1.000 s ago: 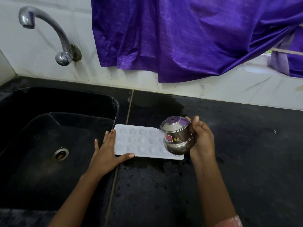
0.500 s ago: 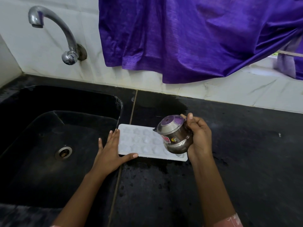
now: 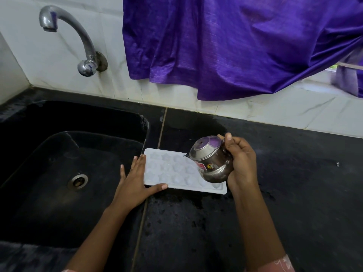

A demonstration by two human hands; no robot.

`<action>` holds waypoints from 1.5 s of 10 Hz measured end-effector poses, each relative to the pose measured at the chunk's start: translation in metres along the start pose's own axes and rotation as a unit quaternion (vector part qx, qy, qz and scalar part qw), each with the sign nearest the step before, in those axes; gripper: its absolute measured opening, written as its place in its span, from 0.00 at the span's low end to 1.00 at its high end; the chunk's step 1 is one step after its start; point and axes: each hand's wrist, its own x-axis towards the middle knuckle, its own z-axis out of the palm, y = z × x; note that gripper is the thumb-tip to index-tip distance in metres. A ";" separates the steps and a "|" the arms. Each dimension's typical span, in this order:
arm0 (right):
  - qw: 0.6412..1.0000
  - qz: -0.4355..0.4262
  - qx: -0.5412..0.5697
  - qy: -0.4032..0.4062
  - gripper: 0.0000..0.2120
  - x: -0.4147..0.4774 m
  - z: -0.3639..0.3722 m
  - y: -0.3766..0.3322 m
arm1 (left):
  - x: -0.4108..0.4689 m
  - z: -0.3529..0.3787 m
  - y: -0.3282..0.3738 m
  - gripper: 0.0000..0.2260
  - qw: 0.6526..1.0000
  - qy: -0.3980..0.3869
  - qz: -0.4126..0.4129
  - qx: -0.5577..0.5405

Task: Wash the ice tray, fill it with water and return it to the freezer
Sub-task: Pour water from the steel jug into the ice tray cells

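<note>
Steel and white plastic on black stone.

Head view, the only one:
- The ice tray (image 3: 170, 169) is lying flat on the wet worktop (image 3: 284, 193). Its left short end is sitting right at the rim of the sink (image 3: 144, 124). Its long axis is running left to right, slanting a little toward the person at the right end.
- The right hand (image 3: 242, 163) is closing its grip round a small lidded steel pot (image 3: 211, 163), fingers curled at the far side.
- The pot is hanging tilted over the tray's right half, spout pointing left along the long axis toward the middle cells.
- No stream is showing at the spout. I cannot tell whether water is running, or how full the cells are.
- The left hand (image 3: 133, 183) is lying flat with fingers straight, grip wide and holding nothing. It is resting against the tray's left end, thumb reaching along the near long edge.
- The tap (image 3: 78, 36) is showing no water at its mouth. A purple cloth (image 3: 235, 46) is hanging behind.

Judgement: the filling step is probably going on, and the freezer step is not yet begun. Any cells needing water are lying leftward of the pot. The pour would therefore be travelling along the long axis toward the bracing hand. The right hand is nearer the right-end cells, the left nearer the sink end. Tipping the pot too far is risking spill over the shallow rim onto the worktop.
</note>
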 end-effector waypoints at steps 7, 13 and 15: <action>0.998 0.030 0.055 0.005 0.07 0.000 0.001 0.000 | 0.001 0.001 -0.002 0.60 1.000 -0.001 0.000 0.006; 0.998 0.047 0.031 -0.038 0.08 -0.003 0.021 0.007 | 0.000 0.002 -0.002 0.59 1.000 0.003 0.002 0.005; 0.998 0.042 0.005 -0.050 0.07 -0.002 0.028 0.009 | 0.001 0.004 -0.003 0.59 1.000 0.005 0.001 0.009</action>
